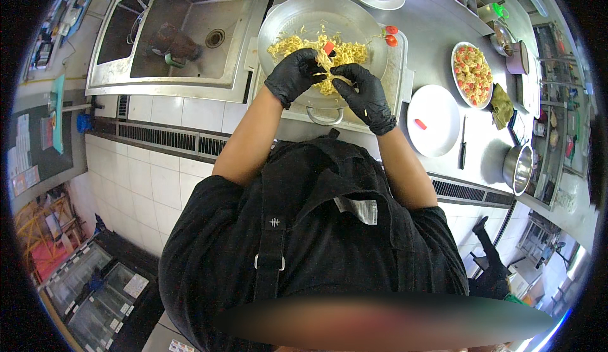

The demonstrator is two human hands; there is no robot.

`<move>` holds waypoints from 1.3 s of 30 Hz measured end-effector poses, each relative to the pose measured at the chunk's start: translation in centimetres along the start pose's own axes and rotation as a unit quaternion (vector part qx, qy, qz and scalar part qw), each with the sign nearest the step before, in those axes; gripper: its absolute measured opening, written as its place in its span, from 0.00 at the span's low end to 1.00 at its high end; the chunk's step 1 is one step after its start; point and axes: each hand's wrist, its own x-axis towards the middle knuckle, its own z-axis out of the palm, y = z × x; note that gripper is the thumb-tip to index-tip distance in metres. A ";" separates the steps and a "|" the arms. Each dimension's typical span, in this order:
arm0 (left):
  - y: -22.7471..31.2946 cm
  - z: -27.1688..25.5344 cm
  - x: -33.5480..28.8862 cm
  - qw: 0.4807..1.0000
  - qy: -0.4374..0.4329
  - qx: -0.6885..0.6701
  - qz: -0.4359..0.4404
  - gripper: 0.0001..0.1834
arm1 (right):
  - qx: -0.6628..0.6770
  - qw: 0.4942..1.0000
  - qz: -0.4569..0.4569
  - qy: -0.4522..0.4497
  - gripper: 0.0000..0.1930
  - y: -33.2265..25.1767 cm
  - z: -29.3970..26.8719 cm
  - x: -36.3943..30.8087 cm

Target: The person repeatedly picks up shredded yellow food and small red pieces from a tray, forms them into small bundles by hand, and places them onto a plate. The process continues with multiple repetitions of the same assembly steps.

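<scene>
A wide metal pan (288, 25) with two loop handles stands in front of me, and a heap of yellow noodles (354, 52) lies in it. Both my hands wear black gloves. My left hand (293, 76) and my right hand (366, 95) meet over the heap, fingers pinched on a clump of noodles (325, 67) between them. A small red piece (329, 48) rests on top of the noodles. At the pan's right rim are red tomato pieces (391, 40).
Right of the pan lie a white plate (434, 111) with one red piece, a knife (463, 146), a plate of noodles with red bits (472, 76) and a steel bowl (518, 168). Left is a sink (190, 10) holding a brown vessel (172, 43). Another person's leg (487, 244) shows lower right.
</scene>
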 end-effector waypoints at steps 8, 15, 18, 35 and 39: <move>1.9 1.6 -0.9 0.845 0.025 0.497 0.194 0.12 | -0.006 0.998 -0.018 0.053 0.11 0.8 -0.6 -0.4; -0.1 0.8 0.4 0.994 0.097 -0.041 0.025 0.05 | 0.034 0.997 0.010 0.071 0.07 -0.2 -0.8 -0.1; -0.2 1.1 0.0 0.986 0.099 -0.131 0.002 0.05 | 0.043 0.996 0.013 0.074 0.07 0.2 -0.9 0.1; 5.0 4.0 -3.6 0.815 0.100 0.553 0.141 0.17 | 0.031 0.999 -0.005 -0.039 0.16 1.5 0.0 3.9; 3.0 2.4 -3.1 0.781 0.053 0.585 0.210 0.16 | -0.026 0.997 -0.071 -0.003 0.12 2.0 1.3 4.0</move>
